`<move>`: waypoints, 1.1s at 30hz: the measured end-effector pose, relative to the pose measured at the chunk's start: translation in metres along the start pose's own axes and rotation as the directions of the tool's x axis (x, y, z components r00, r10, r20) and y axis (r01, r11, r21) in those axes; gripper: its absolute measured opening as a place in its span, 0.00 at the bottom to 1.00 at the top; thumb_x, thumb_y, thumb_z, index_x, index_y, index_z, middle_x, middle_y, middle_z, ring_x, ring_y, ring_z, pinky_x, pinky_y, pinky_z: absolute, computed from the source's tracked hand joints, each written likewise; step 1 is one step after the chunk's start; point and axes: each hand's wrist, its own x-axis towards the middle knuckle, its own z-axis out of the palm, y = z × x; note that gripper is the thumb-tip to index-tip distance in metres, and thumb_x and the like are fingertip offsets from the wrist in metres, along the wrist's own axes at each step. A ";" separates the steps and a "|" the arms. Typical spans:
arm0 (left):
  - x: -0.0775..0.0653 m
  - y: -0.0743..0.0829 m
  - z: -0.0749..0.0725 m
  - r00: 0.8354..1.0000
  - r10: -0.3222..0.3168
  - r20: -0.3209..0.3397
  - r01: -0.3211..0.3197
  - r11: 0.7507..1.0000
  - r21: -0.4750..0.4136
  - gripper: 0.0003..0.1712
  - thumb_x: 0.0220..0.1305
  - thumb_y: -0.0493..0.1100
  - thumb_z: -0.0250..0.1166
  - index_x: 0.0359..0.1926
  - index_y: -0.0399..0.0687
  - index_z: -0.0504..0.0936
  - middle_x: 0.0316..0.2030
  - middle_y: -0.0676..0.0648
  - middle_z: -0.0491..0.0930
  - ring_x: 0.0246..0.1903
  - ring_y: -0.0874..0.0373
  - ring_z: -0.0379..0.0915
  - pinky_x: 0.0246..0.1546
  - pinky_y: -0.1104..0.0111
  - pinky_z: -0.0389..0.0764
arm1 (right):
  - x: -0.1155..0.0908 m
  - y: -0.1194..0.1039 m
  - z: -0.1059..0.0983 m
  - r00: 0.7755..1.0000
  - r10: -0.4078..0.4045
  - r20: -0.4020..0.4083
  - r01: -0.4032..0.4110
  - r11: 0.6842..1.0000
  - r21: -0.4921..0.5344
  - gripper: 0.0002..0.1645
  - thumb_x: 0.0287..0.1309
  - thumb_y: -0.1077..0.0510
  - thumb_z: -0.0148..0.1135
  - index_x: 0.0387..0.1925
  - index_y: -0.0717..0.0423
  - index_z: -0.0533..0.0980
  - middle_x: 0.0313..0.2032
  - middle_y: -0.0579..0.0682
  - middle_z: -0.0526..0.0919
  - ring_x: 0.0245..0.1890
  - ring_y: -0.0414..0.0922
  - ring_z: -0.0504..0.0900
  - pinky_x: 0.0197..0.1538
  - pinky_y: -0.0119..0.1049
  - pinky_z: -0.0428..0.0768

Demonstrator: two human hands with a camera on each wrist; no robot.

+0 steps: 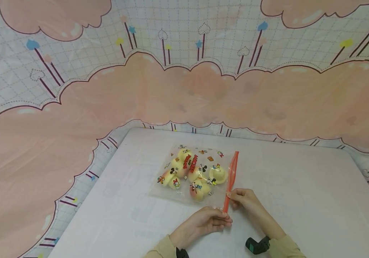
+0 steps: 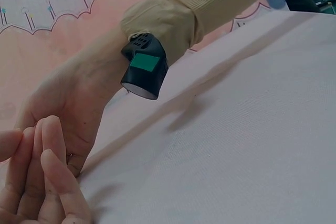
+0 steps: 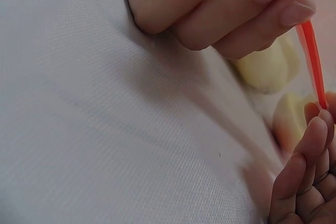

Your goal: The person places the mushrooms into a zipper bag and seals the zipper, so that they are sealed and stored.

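A clear zip bag [image 1: 168,193] with cartoon prints lies on the white table. Several yellow-and-pink peach-like pieces [image 1: 218,175] are inside it. Its red zip strip [image 1: 233,168] runs along the bag's right side. Low on that strip, at its near end, my left hand [image 1: 203,222] pinches with thumb and forefinger. Just above, my right hand [image 1: 245,199] pinches the same strip between thumb and fingertips. The right wrist view shows the red strip [image 3: 313,61] stretched between the left hand [image 3: 226,9] and the right hand [image 3: 307,177].
The white table [image 1: 300,179] extends around the bag, its far edge against a peach-and-white patterned cloth backdrop [image 1: 184,93]. A black wrist camera [image 1: 257,246] sits on the right wrist, close over the table.
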 end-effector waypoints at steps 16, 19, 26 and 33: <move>0.000 0.000 0.000 1.000 -0.005 0.001 0.005 1.000 -0.002 0.14 0.66 0.38 0.56 0.27 0.52 0.85 0.27 0.54 0.86 0.32 0.66 0.83 0.35 0.77 0.77 | 0.002 -0.003 -0.001 1.000 0.009 -0.001 -0.009 1.000 -0.018 0.15 0.60 0.56 0.60 0.32 0.67 0.80 0.17 0.42 0.72 0.24 0.40 0.72 0.32 0.32 0.71; 0.000 0.000 0.000 1.000 -0.006 0.003 0.006 1.000 -0.001 0.14 0.66 0.39 0.56 0.26 0.52 0.85 0.27 0.54 0.86 0.32 0.66 0.83 0.35 0.77 0.77 | 0.003 -0.003 -0.002 1.000 0.004 0.001 -0.004 1.000 0.000 0.14 0.60 0.57 0.60 0.32 0.68 0.80 0.17 0.42 0.72 0.23 0.39 0.72 0.32 0.31 0.72; 0.000 -0.001 -0.001 1.000 -0.003 0.012 0.003 1.000 0.000 0.14 0.65 0.39 0.56 0.27 0.52 0.85 0.27 0.54 0.86 0.32 0.66 0.83 0.35 0.76 0.77 | 0.005 -0.002 -0.003 1.000 -0.009 0.007 0.009 1.000 0.021 0.13 0.60 0.57 0.60 0.31 0.67 0.80 0.17 0.42 0.72 0.24 0.39 0.72 0.31 0.31 0.72; 0.001 -0.002 -0.002 1.000 0.010 0.000 -0.010 1.000 0.007 0.14 0.65 0.38 0.56 0.26 0.52 0.85 0.27 0.54 0.85 0.32 0.65 0.83 0.34 0.76 0.77 | 0.009 0.000 -0.003 1.000 0.012 0.001 -0.012 1.000 0.001 0.15 0.61 0.54 0.60 0.29 0.64 0.79 0.16 0.41 0.73 0.24 0.39 0.72 0.32 0.31 0.72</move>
